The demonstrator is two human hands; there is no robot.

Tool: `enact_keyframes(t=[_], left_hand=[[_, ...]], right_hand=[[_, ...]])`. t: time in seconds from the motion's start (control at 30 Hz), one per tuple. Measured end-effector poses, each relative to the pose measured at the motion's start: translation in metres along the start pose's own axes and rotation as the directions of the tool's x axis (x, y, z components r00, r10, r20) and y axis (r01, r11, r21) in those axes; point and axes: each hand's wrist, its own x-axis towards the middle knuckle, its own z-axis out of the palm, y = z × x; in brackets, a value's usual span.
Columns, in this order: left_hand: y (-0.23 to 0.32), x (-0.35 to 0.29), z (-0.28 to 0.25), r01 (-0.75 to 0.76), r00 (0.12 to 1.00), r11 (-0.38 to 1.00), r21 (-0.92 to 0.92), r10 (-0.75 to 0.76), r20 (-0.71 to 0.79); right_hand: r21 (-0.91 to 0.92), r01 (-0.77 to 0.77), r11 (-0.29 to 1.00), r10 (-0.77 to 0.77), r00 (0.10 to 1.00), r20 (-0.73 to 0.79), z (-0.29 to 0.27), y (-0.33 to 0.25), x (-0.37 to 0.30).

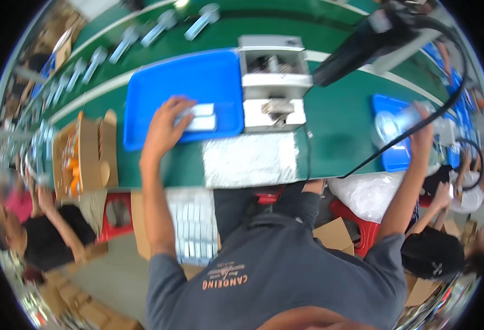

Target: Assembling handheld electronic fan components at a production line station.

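Note:
My left hand (167,125) reaches into the blue tray (134,118), with its thumb and fingers closed about the left end of a white rectangular piece (203,110). A second white piece (202,123) lies against it on the near side. Far to the right, my right hand (422,127) grips a pale, round-headed device (388,126), held over a smaller blue tray (398,158). Motion blur softens the device, and its far parts are partly hidden by a black cable.
A grey-white boxy fixture (275,88) with small metal parts stands by the tray, before a silvery mat (250,160). A dark tool on an arm (357,47) and its cable (412,132) hang at right. A carton (85,157) stands left; pale devices (202,22) line the green conveyor.

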Motion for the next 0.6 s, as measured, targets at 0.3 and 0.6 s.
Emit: enact_keyframes(t=[0.3,0.6], left_hand=[[-0.009,0.029,-0.027,0.165,0.963,0.972,-0.168,-0.122,0.239],[0.022,0.02,-0.013,0.278,0.932,0.867,-0.414,-0.348,-0.105]], right_hand=[[0.201,-0.047,0.978,-0.035,0.92,0.39,0.189,0.05,0.203],[0.349,-0.371,0.86,0.308,0.925,0.224,0.344,0.122,0.28]])
